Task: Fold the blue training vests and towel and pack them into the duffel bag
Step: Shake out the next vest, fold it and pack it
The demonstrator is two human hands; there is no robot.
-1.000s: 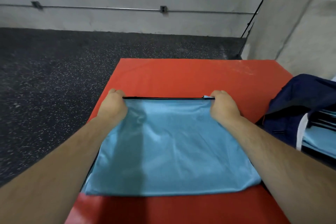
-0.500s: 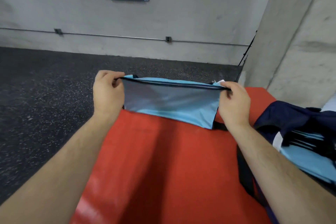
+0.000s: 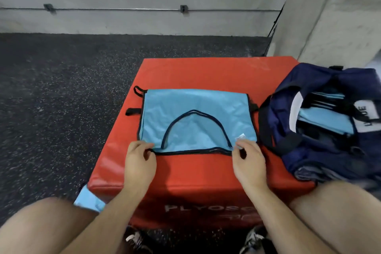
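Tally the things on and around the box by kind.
Blue training vest: 1
Navy duffel bag: 1
Red plyo box: 1
Light blue cloth beside the box: 1
Total: 4; folded blue pieces in the bag too stacked to count.

Both bare forearms reach in from 7 and 5 o'clock toward 12, palms down. The left hand (image 3: pixel 140 163) and the right hand (image 3: pixel 250 164) lie level and well apart, each pinching the vest (image 3: pixel 195 121) at its 6 o'clock hem between thumb and curled forefinger.
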